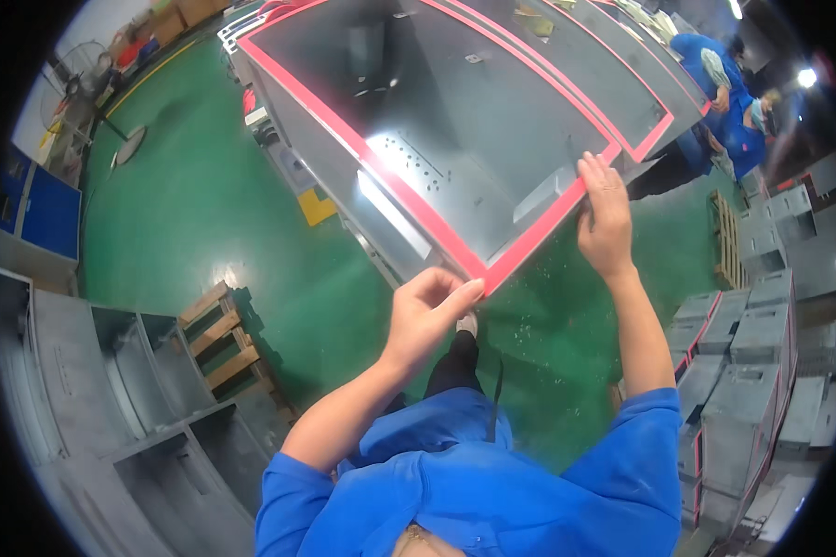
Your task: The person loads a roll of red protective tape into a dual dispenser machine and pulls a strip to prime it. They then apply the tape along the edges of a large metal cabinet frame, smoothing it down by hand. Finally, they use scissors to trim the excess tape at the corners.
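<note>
A large grey metal box (492, 121), open-topped, lies in front of me with a red strip (529, 237) along its rim. At the near corner, my left hand (424, 314) is closed, thumb on the strip and fingers curled beside the rim. What lies under those fingers is hidden. Farther right, my right hand (607, 212) grips the rim, its fingertips over the red edge. A patch of small dark holes shows inside the box on the left.
More red-edged grey boxes (613, 65) stand behind, with co-workers in blue (729, 102) at the far right. Grey cabinets (93, 371) and a wooden pallet (223, 339) are at left. Stacked grey boxes (748, 371) and another pallet (729, 241) stand right, on green floor (186, 186).
</note>
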### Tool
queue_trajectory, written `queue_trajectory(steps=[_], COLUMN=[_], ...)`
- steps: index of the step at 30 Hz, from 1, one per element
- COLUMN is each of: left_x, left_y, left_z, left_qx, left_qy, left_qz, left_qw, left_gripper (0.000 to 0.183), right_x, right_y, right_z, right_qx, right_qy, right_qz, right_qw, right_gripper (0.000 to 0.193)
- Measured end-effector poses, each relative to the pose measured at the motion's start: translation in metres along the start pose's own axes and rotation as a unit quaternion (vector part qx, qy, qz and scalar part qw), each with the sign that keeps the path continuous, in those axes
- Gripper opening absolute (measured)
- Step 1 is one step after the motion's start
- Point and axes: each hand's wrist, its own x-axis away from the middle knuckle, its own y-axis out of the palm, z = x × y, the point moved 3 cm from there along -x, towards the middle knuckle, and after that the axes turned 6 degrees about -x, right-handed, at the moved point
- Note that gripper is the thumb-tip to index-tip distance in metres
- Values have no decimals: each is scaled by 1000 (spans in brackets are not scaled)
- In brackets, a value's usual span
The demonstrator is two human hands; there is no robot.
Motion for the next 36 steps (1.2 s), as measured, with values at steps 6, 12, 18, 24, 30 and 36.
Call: queue_trajectory(steps=[6,12,18,24,30,36], left_x=[-1,-6,-4,-8,-15,-23], left_y=[-10,-12,-19,-23,-28,-46], left_z=[-10,-16,-14,-10,1,2], left_qx=[32,3,-84,-148,-75,-20], left_qy=[38,65,63,112,52,-25], left_qz=[-43,-58,-58,-141,-176,-304], left_qw=[998,996,993,972,980,952], left_gripper=[18,18,16,8,10,19], right_x=[15,25,16,-11,-20,-11], right_y=[-7,-6,9,15,23,12], right_z=[-106,-157,-98,38,50,-63], right_qx=[-53,-97,-59,115,102,32], right_qy=[-15,-28,-41,71,170,152], right_qz=[-2,-18,20,66,70,44], right_qw=[998,995,997,989,978,987], right_gripper=[51,44,37,42,46,42])
